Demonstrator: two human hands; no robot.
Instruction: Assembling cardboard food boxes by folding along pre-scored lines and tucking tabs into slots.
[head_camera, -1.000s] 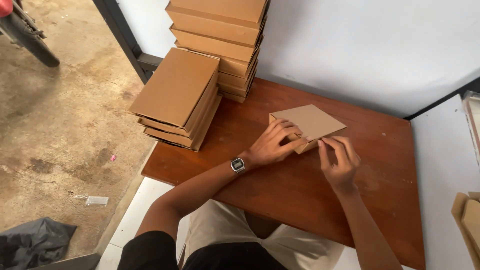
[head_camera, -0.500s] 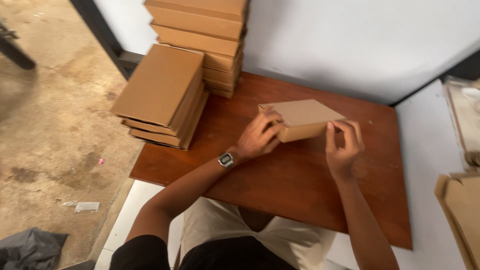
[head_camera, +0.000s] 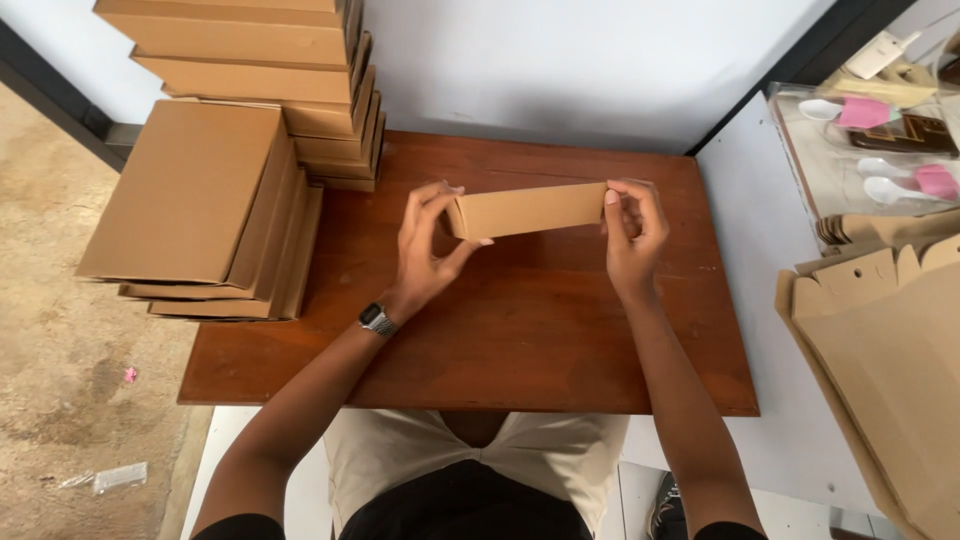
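Setting: a reddish-brown wooden table (head_camera: 520, 340) against a pale wall, with bare concrete floor to its left and a white surface to its right.

Far left: a low stack of flat brown boxes (head_camera: 195, 200), overhanging the table's left edge. Behind it, at the table's back corner, a taller stack of boxes (head_camera: 265, 70), touching the wall side.

Centre left: left hand (head_camera: 425, 245), wrist bearing a watch (head_camera: 374, 319). Forearm rises from the lower left. Fingers half curled, thumb below and fingertips above, pinching the left end of the cardboard box.

Centre: cardboard box (head_camera: 530, 210), a narrow brown piece held clear above the table, not resting on it. Its long axis runs left to right, very slightly tilted up toward the right. One long face is turned to the camera. Each end lies directly against a hand; neither hand is nearer than the other, the box spanning the gap between them.

Centre right: right hand (head_camera: 632, 235). Forearm rises nearly straight from below. Fingers bent inward, thumb and fingertips closed on the right end of the box.

Far right: a heap of flat brown cardboard blanks (head_camera: 890, 360) with notched edges, on the white surface. Behind it, a clear tray (head_camera: 800, 150) holding pink and white plastic spoons (head_camera: 900, 180).
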